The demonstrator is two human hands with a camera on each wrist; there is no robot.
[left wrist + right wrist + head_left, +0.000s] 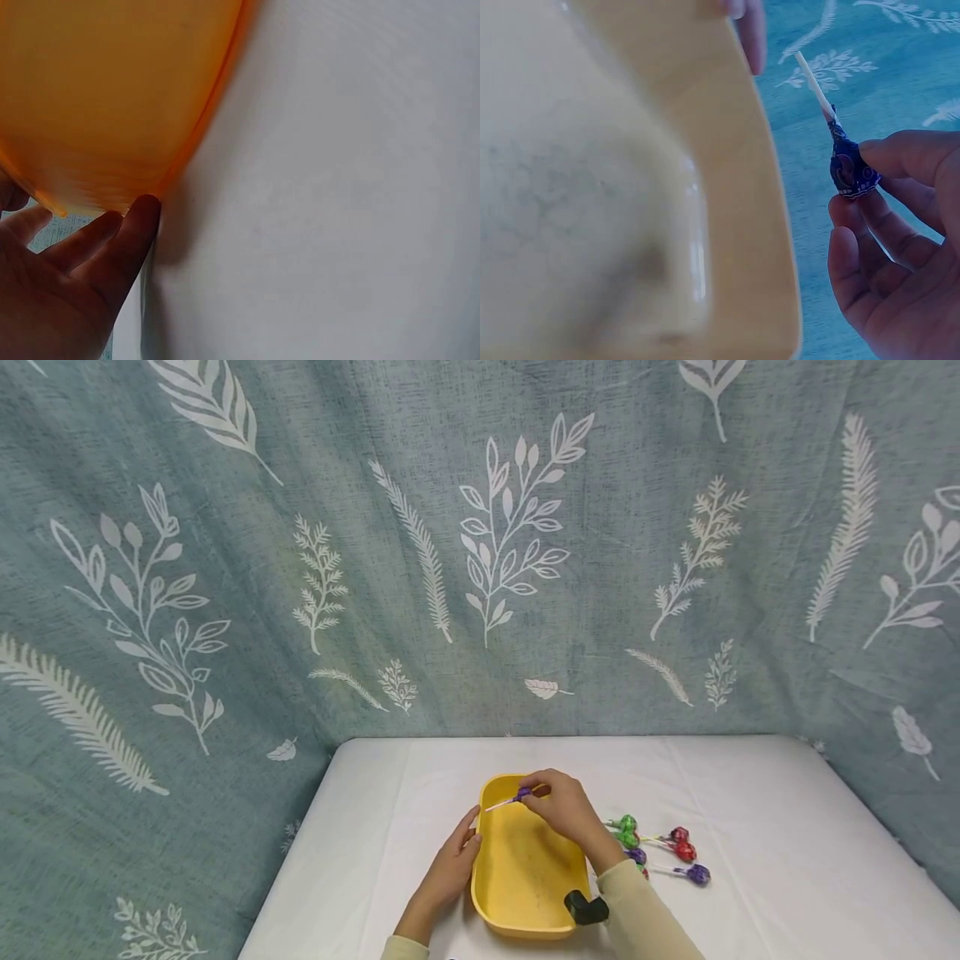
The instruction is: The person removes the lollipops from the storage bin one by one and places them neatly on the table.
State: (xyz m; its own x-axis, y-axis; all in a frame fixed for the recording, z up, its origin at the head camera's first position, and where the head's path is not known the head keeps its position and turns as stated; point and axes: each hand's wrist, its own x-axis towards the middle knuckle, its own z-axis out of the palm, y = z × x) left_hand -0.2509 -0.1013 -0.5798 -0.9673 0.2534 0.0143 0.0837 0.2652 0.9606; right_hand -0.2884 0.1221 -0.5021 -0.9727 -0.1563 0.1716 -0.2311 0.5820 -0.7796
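Observation:
A yellow plastic tray (pixel 528 893) with raised sides lies on the white table. My left hand (pixel 453 857) touches its left rim with extended fingers; in the left wrist view the fingertips (pixel 147 208) meet the tray's edge. Over the far end of the tray, my right hand (pixel 561 806) pinches a purple-wrapped lollipop (pixel 524 793) by its candy head. The white stick points left, toward the left rim. In the right wrist view the lollipop (pixel 853 169) sits between thumb and fingers, its stick tilted up. Bare yellow floor shows inside the tray.
Right of the tray lie several wrapped lollipops: green ones (pixel 627 823), red ones (pixel 685 851) and purple ones (pixel 698 874), some partly hidden behind the right forearm. A black device (pixel 586 908) sits at the right wrist. A patterned blue-green curtain (pixel 420 693) stands behind the table.

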